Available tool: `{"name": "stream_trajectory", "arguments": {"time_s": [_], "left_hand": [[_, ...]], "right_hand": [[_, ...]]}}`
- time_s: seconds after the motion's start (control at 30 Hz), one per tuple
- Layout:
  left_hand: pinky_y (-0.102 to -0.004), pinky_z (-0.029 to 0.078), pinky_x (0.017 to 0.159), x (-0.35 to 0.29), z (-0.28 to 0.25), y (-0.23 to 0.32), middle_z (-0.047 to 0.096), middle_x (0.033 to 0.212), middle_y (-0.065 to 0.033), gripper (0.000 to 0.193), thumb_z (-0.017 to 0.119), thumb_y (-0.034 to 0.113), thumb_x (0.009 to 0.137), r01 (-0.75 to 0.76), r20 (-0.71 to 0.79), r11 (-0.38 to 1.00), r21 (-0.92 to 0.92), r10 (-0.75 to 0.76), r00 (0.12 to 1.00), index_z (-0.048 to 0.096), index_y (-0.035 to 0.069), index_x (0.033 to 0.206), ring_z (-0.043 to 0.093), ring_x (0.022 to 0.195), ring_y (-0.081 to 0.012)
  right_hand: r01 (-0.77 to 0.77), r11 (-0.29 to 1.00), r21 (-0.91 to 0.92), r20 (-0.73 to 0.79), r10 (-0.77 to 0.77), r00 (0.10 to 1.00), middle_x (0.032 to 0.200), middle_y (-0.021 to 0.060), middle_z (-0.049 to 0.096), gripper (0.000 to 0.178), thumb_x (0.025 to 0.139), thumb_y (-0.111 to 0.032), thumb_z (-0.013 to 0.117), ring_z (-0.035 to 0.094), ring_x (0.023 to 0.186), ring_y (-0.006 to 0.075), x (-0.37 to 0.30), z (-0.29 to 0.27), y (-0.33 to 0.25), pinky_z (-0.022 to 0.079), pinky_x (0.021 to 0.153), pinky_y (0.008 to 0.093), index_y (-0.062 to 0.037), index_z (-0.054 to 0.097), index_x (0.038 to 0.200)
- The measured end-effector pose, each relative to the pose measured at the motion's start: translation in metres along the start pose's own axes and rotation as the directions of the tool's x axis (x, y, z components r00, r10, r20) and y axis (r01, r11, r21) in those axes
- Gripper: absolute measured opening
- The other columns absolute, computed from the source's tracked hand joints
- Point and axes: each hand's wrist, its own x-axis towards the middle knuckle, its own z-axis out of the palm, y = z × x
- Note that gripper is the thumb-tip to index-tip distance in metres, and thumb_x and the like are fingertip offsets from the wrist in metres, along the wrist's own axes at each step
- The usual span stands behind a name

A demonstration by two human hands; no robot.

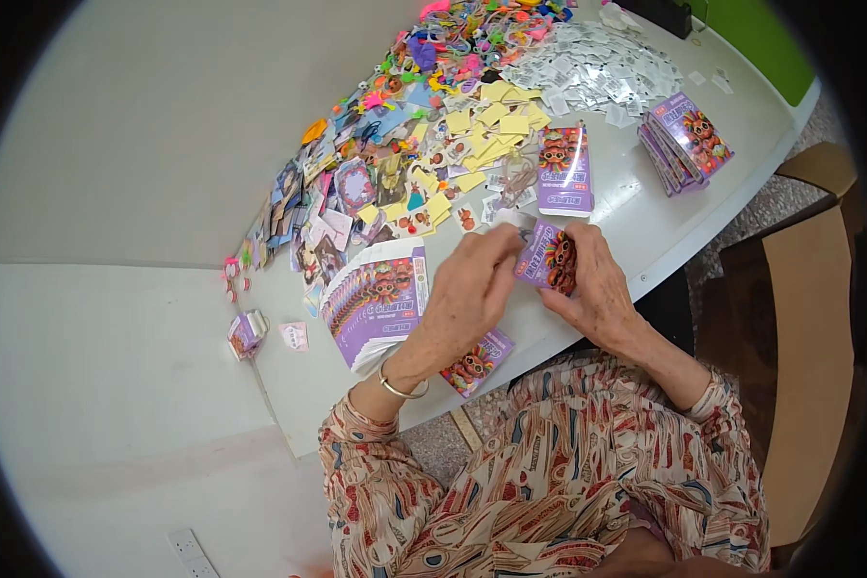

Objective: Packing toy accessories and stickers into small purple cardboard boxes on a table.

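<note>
In front of me a small purple printed box (557, 260) is held by my right hand (595, 284), its thumb below and its fingers along the right side. My left hand (472, 284), with a bangle at the wrist, is closed at the box's left end. Its fingertips pinch beside a pale flap there; what they hold is partly hidden. Partly under my left wrist lies another purple box (480, 364). To its left, a fanned stack of flat purple cartons (380, 299) rests on the white table (289, 405).
Farther off lie yellow cards (491, 120), colourful small toys (443, 58), silvery packets (607, 67) and picture cards (356, 188). A flat purple carton (564, 173) lies beyond my hands. Stacked purple boxes (684, 140) stand at right, near a brown chair (800, 337).
</note>
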Motion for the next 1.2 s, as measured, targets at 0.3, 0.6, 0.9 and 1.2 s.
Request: {"name": "stream_trajectory", "arguments": {"time_s": [0.3,0.6,0.9,1.2], "left_hand": [[-0.0250,0.048,0.059,0.024,-0.064,-0.163,0.067,0.079,-0.0057,0.021,0.065,0.018,0.089,0.355,-0.309,0.888,-0.293,-0.439,0.844,0.068,-0.001,0.095,0.062,0.067,-0.0134],[-0.0484,0.050,0.061,0.046,-0.066,-0.277,0.062,0.066,-0.0278,0.065,0.071,0.058,0.071,0.482,-0.383,0.652,0.586,-0.301,0.873,0.064,-0.007,0.069,0.064,0.065,-0.0425],[-0.0362,0.045,0.055,0.046,-0.087,-0.259,0.062,0.060,-0.0153,0.046,0.065,0.042,0.080,0.547,-0.200,0.777,0.312,-0.509,0.837,0.067,-0.002,0.070,0.059,0.053,-0.0204],[-0.0443,0.045,0.061,0.024,-0.106,-0.244,0.060,0.075,-0.0249,0.030,0.049,0.027,0.086,0.469,-0.399,0.727,0.501,-0.287,0.871,0.065,0.002,0.088,0.061,0.066,-0.0394]], "right_hand": [[-0.058,0.991,0.120,-0.021,0.060,0.998,0.106,0.0164,0.052,0.070,0.070,-0.015,0.078,0.059,0.095,0.0287,-0.002,-0.005,0.004,0.049,0.085,0.0368,0.0009,0.037,0.125],[-0.119,0.936,0.330,-0.026,0.135,0.990,0.120,0.0135,0.046,0.073,0.068,-0.008,0.078,0.052,0.111,0.0252,0.000,0.004,0.013,0.043,0.101,0.0384,-0.0021,0.036,0.128],[0.107,0.832,0.544,-0.069,-0.083,0.994,0.133,0.0162,0.038,0.081,0.064,-0.006,0.082,0.042,0.125,0.0282,-0.013,0.007,0.042,0.035,0.107,0.0423,-0.0067,0.031,0.128],[0.229,0.873,0.430,-0.141,-0.186,0.972,0.131,0.0209,0.042,0.089,0.063,-0.019,0.089,0.042,0.123,0.0292,-0.016,0.002,0.047,0.033,0.103,0.0413,-0.0062,0.030,0.128]]}}
